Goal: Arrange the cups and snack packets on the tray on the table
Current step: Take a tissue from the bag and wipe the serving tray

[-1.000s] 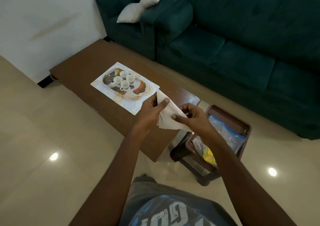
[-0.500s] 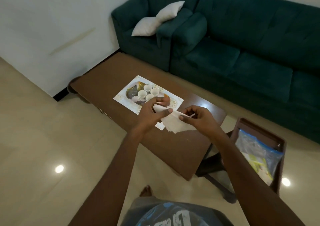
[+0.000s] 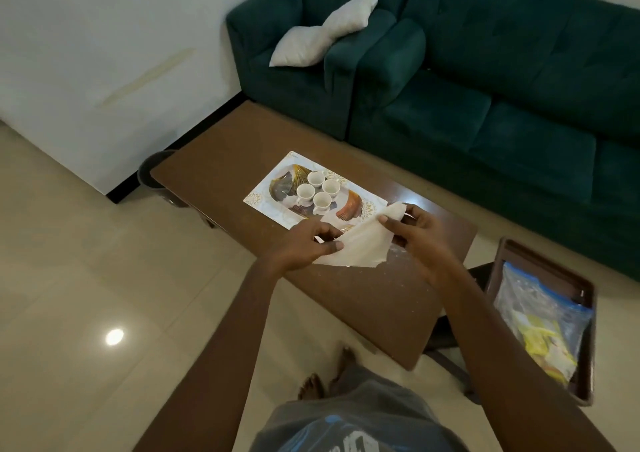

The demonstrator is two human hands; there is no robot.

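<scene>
Both hands are gripping a white tissue point(image 3: 356, 243) over the near right corner of the tray point(image 3: 277, 205): the left hand point(image 3: 304, 243) is pinching its lower end, the right hand point(image 3: 415, 229) its upper end. Four cups point(image 3: 318, 191) are sitting clustered mid-tray on the brown surface point(image 3: 221, 146). The snack packets point(image 3: 543, 327) are lying bagged in a side tray point(image 3: 585, 354) well right of the tray. Judging by this, the person is folding or wiping; next, the tissue needs setting down and the packets fetching
</scene>
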